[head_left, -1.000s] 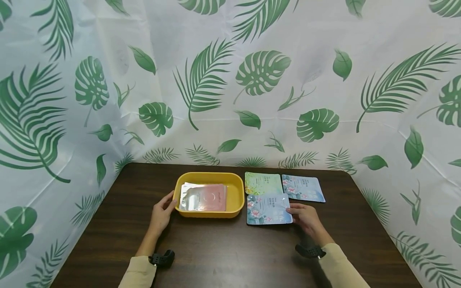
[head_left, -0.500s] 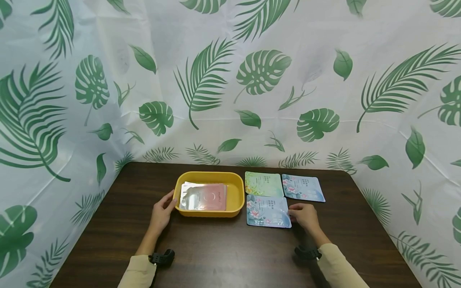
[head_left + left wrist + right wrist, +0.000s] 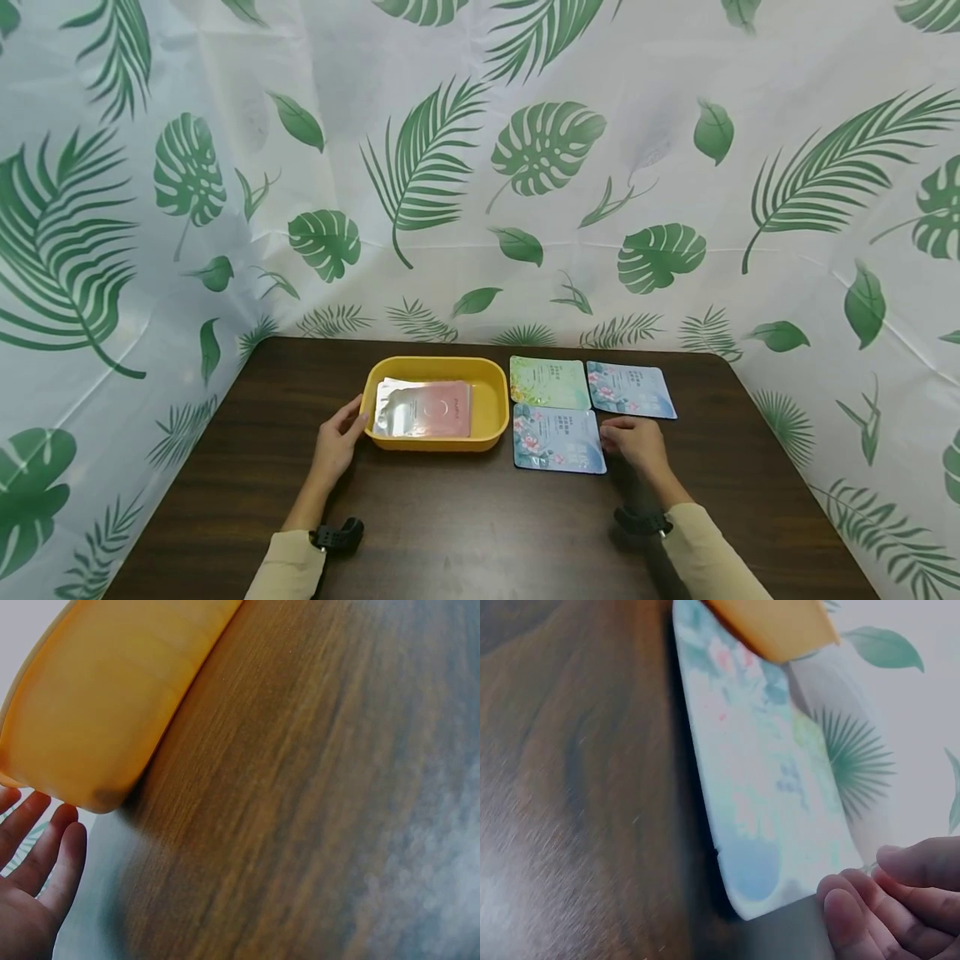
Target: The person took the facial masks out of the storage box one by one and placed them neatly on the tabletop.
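Observation:
A yellow plastic tray (image 3: 491, 408) holds pink and silver packets (image 3: 431, 410). My left hand (image 3: 335, 442) rests against its left end, and in the left wrist view my fairly straight fingers (image 3: 64, 859) touch the tray's outer wall (image 3: 97, 705). Right of the tray, a blue floral sheet mask packet (image 3: 558, 439) lies flat on the table. Thumb and curled fingers of my right hand (image 3: 636, 446) pinch its right edge, near the far corner, in the right wrist view (image 3: 742, 772); the exact contact is partly hidden by the fingers (image 3: 847, 915).
Behind the blue packet lies a green sheet mask packet (image 3: 550, 383). A second blue floral packet (image 3: 632, 390) is right of the green one. Everything stands on a dark wooden table (image 3: 465, 525), with a leaf-patterned curtain (image 3: 450, 183) along its back edge.
The blue packet at my right hand has come down flat, its near edge slightly closer to me. My right fingers have shifted slightly right, towards its edge. The left hand and tray stay put.

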The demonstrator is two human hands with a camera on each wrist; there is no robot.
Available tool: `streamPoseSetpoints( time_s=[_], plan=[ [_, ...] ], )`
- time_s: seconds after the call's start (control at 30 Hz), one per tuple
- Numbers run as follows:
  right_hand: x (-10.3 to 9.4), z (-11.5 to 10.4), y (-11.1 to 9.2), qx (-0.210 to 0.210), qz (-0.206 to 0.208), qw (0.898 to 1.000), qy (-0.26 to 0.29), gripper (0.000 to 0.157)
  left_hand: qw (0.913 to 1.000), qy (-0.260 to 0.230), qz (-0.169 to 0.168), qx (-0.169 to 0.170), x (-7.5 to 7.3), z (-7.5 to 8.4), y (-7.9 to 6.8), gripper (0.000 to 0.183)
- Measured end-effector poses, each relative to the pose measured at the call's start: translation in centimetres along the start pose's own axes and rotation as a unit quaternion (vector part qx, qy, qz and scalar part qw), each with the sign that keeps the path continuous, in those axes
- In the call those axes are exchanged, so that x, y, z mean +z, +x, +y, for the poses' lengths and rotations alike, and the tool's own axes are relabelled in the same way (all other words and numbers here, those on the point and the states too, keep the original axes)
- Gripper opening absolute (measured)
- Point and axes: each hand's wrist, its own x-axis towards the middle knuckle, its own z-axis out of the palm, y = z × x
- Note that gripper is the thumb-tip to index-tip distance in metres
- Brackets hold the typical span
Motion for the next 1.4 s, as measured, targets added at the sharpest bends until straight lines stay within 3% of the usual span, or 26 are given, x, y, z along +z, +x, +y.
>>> streamPoseSetpoints(
  time_s=[0.3, 0.8, 1.03, 1.4],
  plan=[
    [0.4, -2.2, -0.1, -0.008, -0.008, 1.000, -0.008, 0.030, 1.0000, -0.004, 0.001, -0.002, 0.1, 0.0, 0.0, 0.045],
    [1.9, -6.3, -0.6, -0.035, -0.025, 0.997, 0.070, 0.044, 1.0000, 0.005, -0.002, -0.005, 0.1, -0.1, -0.2, 0.046],
    [3.7, -8.3, -0.7, -0.064, -0.047, 0.993, 0.092, 0.039, 1.0000, 0.002, 0.000, 0.003, 0.1, 0.0, -0.3, 0.046],
    [8.1, -11.4, 0.0, -0.063, -0.091, 0.989, 0.099, 0.035, 0.9999, 0.013, 0.000, 0.000, 0.0, -0.1, -0.1, 0.046]
  ],
)
